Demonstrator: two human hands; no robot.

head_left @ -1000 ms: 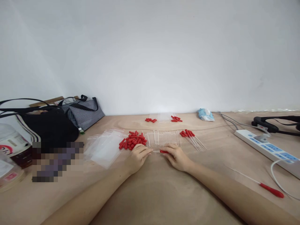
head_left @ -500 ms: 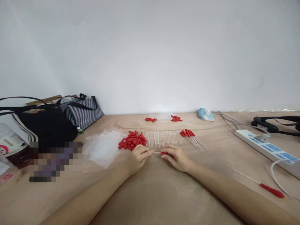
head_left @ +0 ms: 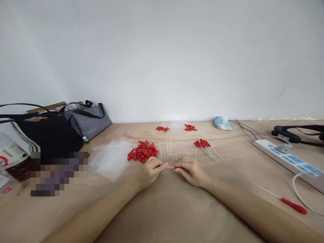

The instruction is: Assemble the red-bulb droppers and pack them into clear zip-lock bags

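My left hand (head_left: 150,172) pinches one end of a thin clear glass tube (head_left: 170,167). My right hand (head_left: 191,172) is closed around a red rubber bulb (head_left: 176,167), whose open end meets the other end of that tube. Most of the bulb is hidden by the right fingers. Just beyond my left hand lies a pile of red rubber bulbs (head_left: 143,152). Beyond both hands, many clear tubes (head_left: 181,149) lie side by side in a row. To their right, several droppers (head_left: 207,148) with red bulbs are fanned out.
Clear zip bags (head_left: 113,162) lie left of the pile. More bulbs (head_left: 190,128) and tubes (head_left: 176,126) sit near the wall. A single dropper (head_left: 293,205) and a power strip (head_left: 291,160) are at right. A black bag (head_left: 53,138) and a striped bag (head_left: 89,121) stand at left.
Both hands stay together at the same spot, with the tube and bulb slightly lower in the picture. The tube between the fingers shows a little more clearly. Nothing else has moved.
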